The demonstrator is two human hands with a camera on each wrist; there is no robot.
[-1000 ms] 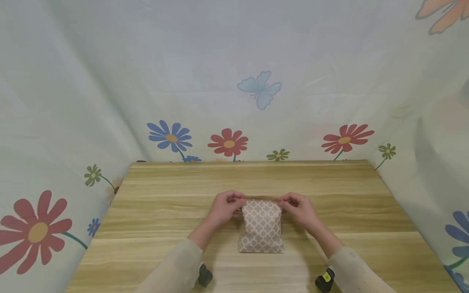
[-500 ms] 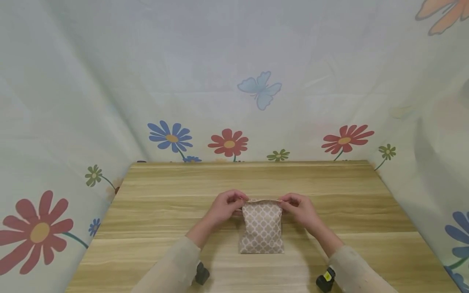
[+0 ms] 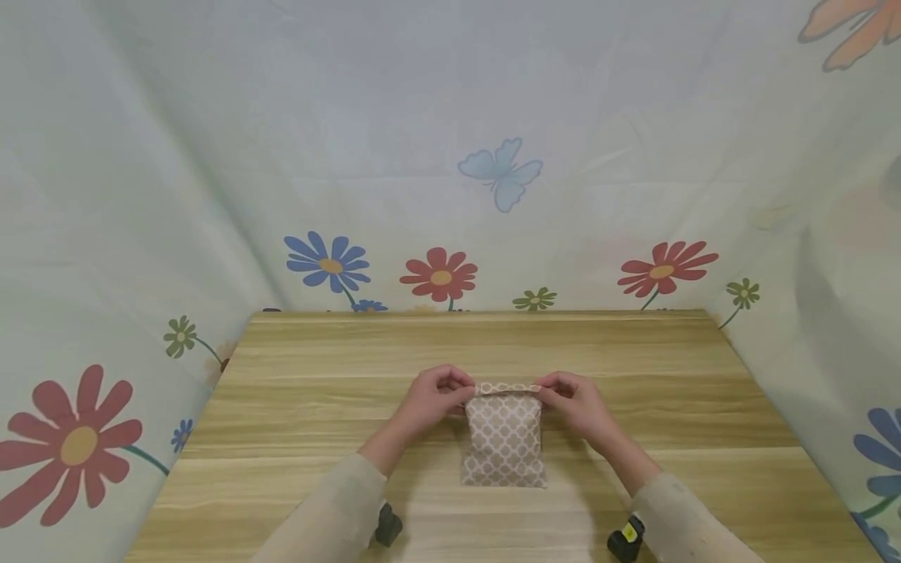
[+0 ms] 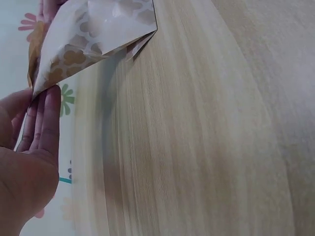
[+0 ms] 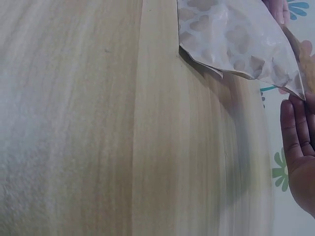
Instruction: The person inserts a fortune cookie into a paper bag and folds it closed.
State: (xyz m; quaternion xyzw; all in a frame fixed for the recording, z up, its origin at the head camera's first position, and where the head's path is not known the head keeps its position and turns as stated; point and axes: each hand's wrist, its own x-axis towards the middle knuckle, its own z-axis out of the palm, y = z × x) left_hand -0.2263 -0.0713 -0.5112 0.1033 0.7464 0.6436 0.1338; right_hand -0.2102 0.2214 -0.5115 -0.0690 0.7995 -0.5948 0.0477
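A beige paper bag (image 3: 504, 442) with a white lattice pattern stands or leans on the wooden table in the head view, its top edge folded over into a narrow patterned strip. My left hand (image 3: 434, 399) pinches the left end of that fold between thumb and fingers. At the opposite end, my right hand (image 3: 576, 400) pinches the fold in the same way. In the left wrist view the bag (image 4: 98, 34) bulges above the left hand (image 4: 32, 142). The right wrist view has the bag's side (image 5: 236, 44) above the right hand (image 5: 301, 147). Whatever the bag contains is hidden.
The wooden table (image 3: 317, 352) reaches back to a white curtain (image 3: 394, 203) printed with flowers and a butterfly. Dark devices sit below both wrists, a left one (image 3: 388, 525) and a right one (image 3: 626, 538) with a yellow label.
The bag's top edge has turned over toward me, so a brown edge has given way to a patterned folded strip. Both hands have kept their grip and barely shifted.
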